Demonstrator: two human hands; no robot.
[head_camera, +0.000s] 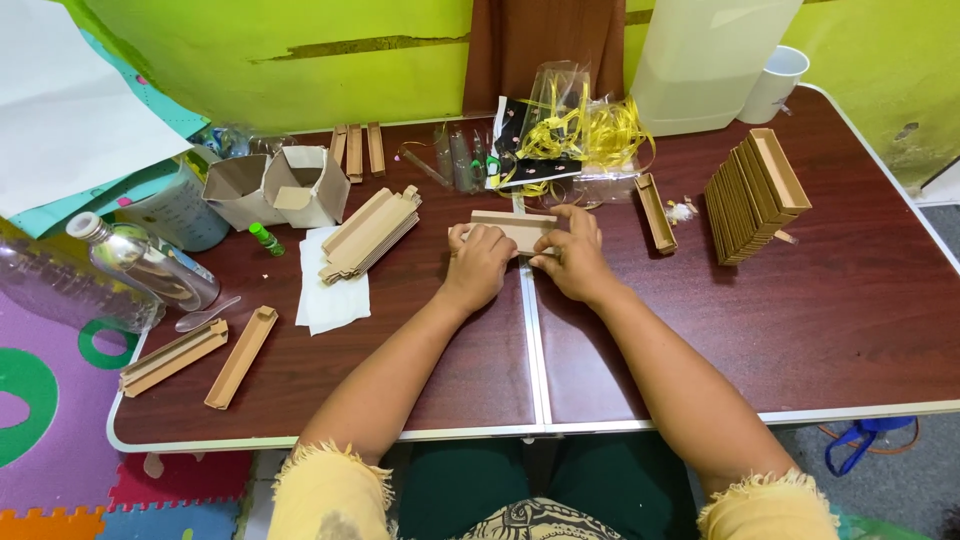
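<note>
Both hands meet at the middle of a dark brown folding table (820, 330). My left hand (478, 262) and my right hand (572, 256) press on a flat strip of tan cardboard (512, 224), a long narrow box piece lying across the table's centre seam. Fingers of both hands curl over its near edge. Left of the hands lies a stack of flat folded cardboard pieces (370, 232), partly on a white sheet of paper (333, 290). To the right stands a leaning row of finished narrow cardboard boxes (752, 192), with one single box (655, 212) between it and my right hand.
Yellow ribbon and clear plastic bags (580, 135) lie behind the hands. Two open cardboard cubes (282, 185), a small green tube (265, 238), plastic bottles (130, 262) and a spoon (205, 314) are at the left. More cardboard trays (205, 352) lie at the front left. A white mug (775, 82) stands far right.
</note>
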